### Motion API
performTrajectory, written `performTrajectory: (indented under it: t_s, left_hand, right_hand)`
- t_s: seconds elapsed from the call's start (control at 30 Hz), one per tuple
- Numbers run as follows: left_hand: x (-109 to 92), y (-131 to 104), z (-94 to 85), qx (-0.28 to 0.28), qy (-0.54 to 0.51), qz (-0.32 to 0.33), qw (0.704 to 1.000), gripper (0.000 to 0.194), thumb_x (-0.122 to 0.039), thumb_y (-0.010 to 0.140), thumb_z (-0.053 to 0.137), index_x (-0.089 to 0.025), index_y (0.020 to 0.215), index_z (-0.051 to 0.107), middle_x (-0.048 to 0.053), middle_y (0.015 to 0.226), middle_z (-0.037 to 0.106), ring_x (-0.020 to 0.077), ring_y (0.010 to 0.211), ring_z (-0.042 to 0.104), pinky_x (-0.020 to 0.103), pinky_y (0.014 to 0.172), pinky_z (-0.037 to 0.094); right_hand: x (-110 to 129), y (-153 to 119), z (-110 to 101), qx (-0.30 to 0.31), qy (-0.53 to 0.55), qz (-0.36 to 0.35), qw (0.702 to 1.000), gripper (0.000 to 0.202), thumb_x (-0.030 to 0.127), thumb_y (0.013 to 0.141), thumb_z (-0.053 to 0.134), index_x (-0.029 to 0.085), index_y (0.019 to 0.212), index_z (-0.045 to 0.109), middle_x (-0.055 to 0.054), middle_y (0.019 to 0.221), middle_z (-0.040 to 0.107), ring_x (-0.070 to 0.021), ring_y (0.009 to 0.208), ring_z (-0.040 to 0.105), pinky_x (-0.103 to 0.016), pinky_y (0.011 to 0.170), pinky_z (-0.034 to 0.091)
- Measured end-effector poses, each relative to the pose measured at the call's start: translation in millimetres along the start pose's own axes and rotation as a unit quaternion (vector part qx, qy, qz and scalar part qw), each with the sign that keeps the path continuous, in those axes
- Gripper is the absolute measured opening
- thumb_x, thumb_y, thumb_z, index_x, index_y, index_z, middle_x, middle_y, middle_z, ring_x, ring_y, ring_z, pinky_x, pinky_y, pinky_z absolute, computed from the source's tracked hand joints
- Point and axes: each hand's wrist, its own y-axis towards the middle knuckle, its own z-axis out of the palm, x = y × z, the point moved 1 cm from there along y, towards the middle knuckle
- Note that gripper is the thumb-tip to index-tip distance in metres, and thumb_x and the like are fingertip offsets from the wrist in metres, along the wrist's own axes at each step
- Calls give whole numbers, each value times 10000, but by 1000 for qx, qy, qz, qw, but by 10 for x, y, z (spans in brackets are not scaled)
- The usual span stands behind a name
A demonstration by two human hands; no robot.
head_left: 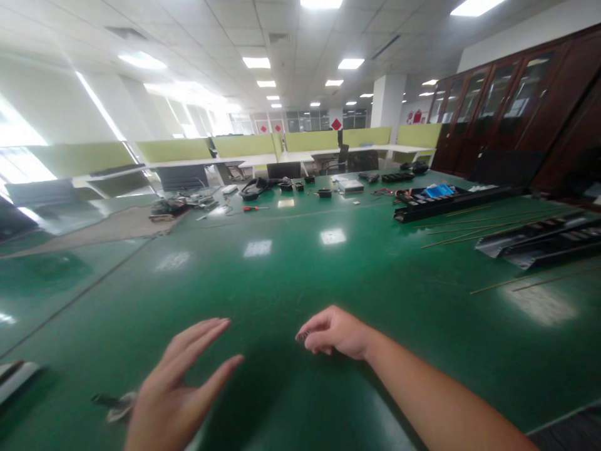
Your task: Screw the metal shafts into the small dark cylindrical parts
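My right hand (333, 333) is closed in a pinch over the green tabletop (282, 275). A small dark metallic piece (304, 337) shows between its thumb and fingers; most of it is covered, so its kind cannot be made out. To the left, my left hand (185, 376) hovers with thumb and fingers apart, holding nothing. Just beyond its wrist lies a small blurred item (119, 406), pale with a dark end, partly hidden by the hand.
Black metal channels (539, 241) and thin brass-coloured rods (462, 237) lie at right. A long black tray (436, 202) carries a blue packet. Far back are an orange-handled screwdriver (253, 208), a white box (350, 186) and cables. A pale-edged object (19, 381) sits at left.
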Motion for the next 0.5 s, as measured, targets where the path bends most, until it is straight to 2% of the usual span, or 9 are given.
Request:
performTrajectory:
  t_s: [0.07,0.13,0.2,0.27,0.37,0.43,0.5]
  left_hand:
    - [-312,137,311,83,-39,84,992,540,-451,802,766,-381,1312,605,23,1304,646,300,1183,607,490,1064,498]
    - [-537,237,577,132,-94,136,977,476,-400,841,747,-344,1298,628,43,1251,685,283,1190,611,445,1027,531]
    - [-682,288,770,147,-158,171,961,311,-318,899,688,-307,1211,694,57,1131,737,251,1116,655,372,939,579]
    - [-766,298,882,139,-201,179,953,226,-250,928,643,-287,1131,734,53,1050,755,214,1024,689,299,861,595]
    - [-786,269,880,118,-205,156,959,205,-216,937,616,-288,1086,738,19,1024,753,169,953,703,235,835,582]
    - [-707,242,747,77,-166,129,974,183,-236,944,601,-292,1055,735,-3,1018,749,155,936,704,222,861,567]
    - [-561,213,518,7,-100,92,991,157,-279,935,616,-286,1039,733,-6,1029,743,161,937,704,225,890,555]
  right_hand:
    - [-10,-13,-3,19,19,3,1000,334,289,664,847,121,945,778,-3,655,656,-62,484,458,-191,446,304]
    - [-20,-13,-8,36,40,3,999,351,311,642,865,112,917,777,3,634,645,-63,485,466,-188,439,298]
    - [-26,-3,-22,44,65,4,997,357,348,619,884,103,852,770,7,617,631,-66,493,477,-186,434,291]
    - [-27,8,-37,41,87,1,995,366,379,600,897,100,789,755,8,601,621,-65,492,476,-183,423,275]
    - [-19,13,-37,37,97,-1,995,387,428,623,885,101,770,742,1,590,625,-65,474,474,-187,413,261]
    - [-2,6,-20,46,88,2,995,392,452,688,844,97,823,748,-7,606,636,-59,460,460,-191,418,256]
    - [22,-4,0,55,78,8,995,381,437,745,808,99,912,754,-5,628,641,-49,449,433,-191,427,250]
